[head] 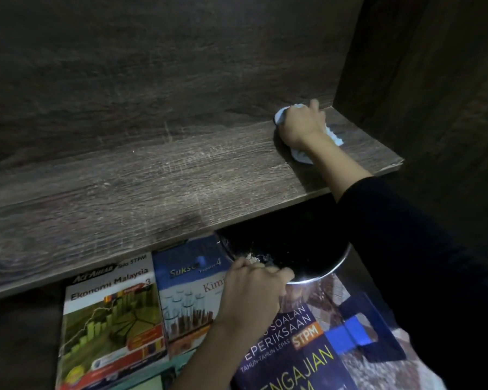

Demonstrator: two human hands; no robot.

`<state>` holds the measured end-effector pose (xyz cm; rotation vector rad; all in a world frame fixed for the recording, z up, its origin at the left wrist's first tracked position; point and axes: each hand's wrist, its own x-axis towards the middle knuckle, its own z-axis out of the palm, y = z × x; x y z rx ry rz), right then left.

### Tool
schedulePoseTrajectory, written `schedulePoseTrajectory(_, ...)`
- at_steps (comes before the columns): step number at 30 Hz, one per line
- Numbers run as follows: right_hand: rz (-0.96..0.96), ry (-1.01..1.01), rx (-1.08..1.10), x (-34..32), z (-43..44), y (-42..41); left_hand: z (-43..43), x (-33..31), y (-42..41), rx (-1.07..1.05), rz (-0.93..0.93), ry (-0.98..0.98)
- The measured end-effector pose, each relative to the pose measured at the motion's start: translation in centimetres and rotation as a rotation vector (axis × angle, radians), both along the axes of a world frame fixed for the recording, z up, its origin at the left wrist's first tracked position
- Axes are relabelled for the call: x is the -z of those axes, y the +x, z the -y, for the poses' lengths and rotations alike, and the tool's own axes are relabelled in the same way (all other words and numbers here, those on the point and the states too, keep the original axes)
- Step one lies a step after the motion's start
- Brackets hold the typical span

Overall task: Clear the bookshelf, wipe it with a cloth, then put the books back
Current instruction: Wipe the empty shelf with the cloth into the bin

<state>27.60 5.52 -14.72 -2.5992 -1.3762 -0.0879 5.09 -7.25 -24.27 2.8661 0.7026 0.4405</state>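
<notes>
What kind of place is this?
Probably a study corner at home: a dark wood-grain shelf board, a green-and-white Ekonomi Malaysia textbook and a blue textbook lying flat below it, and a pale blue cloth pressed on the board.

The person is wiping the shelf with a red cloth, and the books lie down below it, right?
Not quite. The cloth is light blue, not red. The head view shows the right hand holding it on the shelf, with the books lying below, where the left hand grips a dark pan.
</notes>
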Motion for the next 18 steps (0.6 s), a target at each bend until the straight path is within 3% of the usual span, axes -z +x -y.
schedulePoseTrajectory(13, 0.038, -0.084, -0.1, -0.5, 0.0, 0.4, 0.0, 0.5, 0.2, 0.005, 0.022, -0.032)
schedulePoseTrajectory(18, -0.046, -0.167, -0.127, -1.9, -0.1, 0.9, 0.0, 0.7, -0.1, 0.024, 0.08, -0.083)
